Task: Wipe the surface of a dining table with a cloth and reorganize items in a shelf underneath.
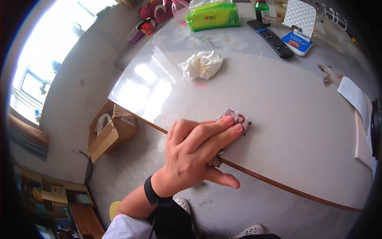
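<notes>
My left hand (194, 152), palm down and wearing a black wristband, reaches over the near edge of a glossy pale tabletop (283, 119). Its fingertips press on a crumpled mauve cloth (235, 115) with a beaded-looking edge. Part of the cloth shows below the palm at the table edge, and the thumb sticks out to the right. How far the hidden fingers curl round the cloth does not show. My right hand is out of view. Beyond the cloth lies a crumpled white tissue (204, 65), with small pinkish-red spots of light or colour just below it.
At the back stand a green tissue pack (213, 17), a green bottle (262, 13), a black remote control (273, 40) and a white phone stand (300, 38). Papers (353, 92) lie at the right. An open cardboard box (119, 131) sits on the floor, left of the table.
</notes>
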Motion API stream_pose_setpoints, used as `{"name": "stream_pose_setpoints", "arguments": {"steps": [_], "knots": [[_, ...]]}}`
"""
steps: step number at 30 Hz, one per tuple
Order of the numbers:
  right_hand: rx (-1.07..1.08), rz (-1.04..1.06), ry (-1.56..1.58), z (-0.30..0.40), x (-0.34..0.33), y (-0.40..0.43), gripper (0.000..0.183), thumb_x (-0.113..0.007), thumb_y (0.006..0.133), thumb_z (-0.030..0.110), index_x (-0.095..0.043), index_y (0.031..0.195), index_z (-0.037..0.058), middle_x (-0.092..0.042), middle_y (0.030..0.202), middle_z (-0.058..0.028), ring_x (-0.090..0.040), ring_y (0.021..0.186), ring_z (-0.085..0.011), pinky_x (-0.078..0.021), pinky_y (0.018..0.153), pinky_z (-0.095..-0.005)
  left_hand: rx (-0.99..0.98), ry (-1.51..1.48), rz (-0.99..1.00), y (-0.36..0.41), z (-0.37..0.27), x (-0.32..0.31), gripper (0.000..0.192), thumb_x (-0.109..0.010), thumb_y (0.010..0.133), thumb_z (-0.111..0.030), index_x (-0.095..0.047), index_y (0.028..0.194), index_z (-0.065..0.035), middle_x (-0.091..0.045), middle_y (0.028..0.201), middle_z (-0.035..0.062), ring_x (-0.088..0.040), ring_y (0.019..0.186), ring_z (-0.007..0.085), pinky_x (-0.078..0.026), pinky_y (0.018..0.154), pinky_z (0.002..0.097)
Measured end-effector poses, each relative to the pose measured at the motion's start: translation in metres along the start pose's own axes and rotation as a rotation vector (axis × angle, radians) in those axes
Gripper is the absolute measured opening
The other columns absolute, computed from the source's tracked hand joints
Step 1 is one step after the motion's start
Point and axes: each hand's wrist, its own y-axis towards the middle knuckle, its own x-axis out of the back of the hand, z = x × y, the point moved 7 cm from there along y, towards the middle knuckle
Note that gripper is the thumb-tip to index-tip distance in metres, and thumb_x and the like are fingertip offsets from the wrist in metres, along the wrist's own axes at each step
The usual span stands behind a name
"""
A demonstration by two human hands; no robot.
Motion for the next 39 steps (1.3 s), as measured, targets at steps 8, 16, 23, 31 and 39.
{"name": "stream_pose_setpoints", "arguments": {"steps": [8, 16, 23, 31, 39], "knots": [[0.104, -0.075, -0.047, 0.003, 0.007, -0.003, 0.030, -0.045, 0.097, 0.010, -0.041, 0.118, -0.0109, -0.061, 0.069, -0.0124, -0.042, 0.045, -0.0142, -0.0364, 0.046, -0.0261, -0.098, 0.066, -0.020, -0.006, -0.005, 0.012, 0.041, -0.080, 0.071, -0.026, -0.074, 0.111, -0.0139, -0.065, 0.100, -0.0052, -0.049, 0.074, 0.0133, -0.039, 0.068, 0.0281], [0.129, -0.015, -0.049, 0.007, -0.003, -0.009, 0.032, -0.044, 0.095, 0.008, -0.041, 0.120, -0.0112, -0.061, 0.069, -0.0136, -0.041, 0.044, -0.0145, -0.0350, 0.044, -0.0266, -0.158, 0.063, -0.152, -0.012, -0.013, 0.017, 0.032, -0.083, 0.070, -0.021, -0.073, 0.099, -0.0107, -0.061, 0.087, -0.0042, -0.049, 0.067, 0.0125, -0.037, 0.060, 0.0277], [0.162, -0.018, -0.063, 0.022, -0.004, -0.018, 0.029, -0.045, 0.094, 0.007, -0.042, 0.117, -0.0101, -0.060, 0.067, -0.0126, -0.041, 0.044, -0.0146, -0.0349, 0.044, -0.0263, -0.187, 0.157, -0.204, -0.014, -0.019, 0.023, 0.025, -0.085, 0.069, -0.020, -0.070, 0.086, -0.0104, -0.055, 0.080, -0.0019, -0.048, 0.065, 0.0143, -0.039, 0.059, 0.0283], [0.221, -0.008, -0.086, 0.029, 0.005, -0.025, 0.030, -0.044, 0.094, 0.006, -0.041, 0.119, -0.0107, -0.060, 0.066, -0.0133, -0.042, 0.044, -0.0159, -0.0358, 0.044, -0.0271, 0.145, -0.223, 0.045, -0.044, 0.006, 0.043, 0.020, -0.081, 0.082, -0.020, -0.067, 0.078, -0.0075, -0.060, 0.078, 0.0040, -0.056, 0.064, 0.0135, -0.046, 0.059, 0.0286], [0.101, -0.009, -0.017, 0.026, 0.009, -0.022, 0.029, -0.045, 0.096, 0.009, -0.042, 0.120, -0.0086, -0.062, 0.069, -0.0138, -0.045, 0.047, -0.0156, -0.0377, 0.047, -0.0268, 0.324, 0.169, -0.015, 0.030, 0.064, 0.022, 0.022, -0.066, 0.092, -0.017, -0.069, 0.109, -0.0034, -0.060, 0.110, 0.0125, -0.054, 0.103, 0.0295, -0.046, 0.092, 0.0387]]}}
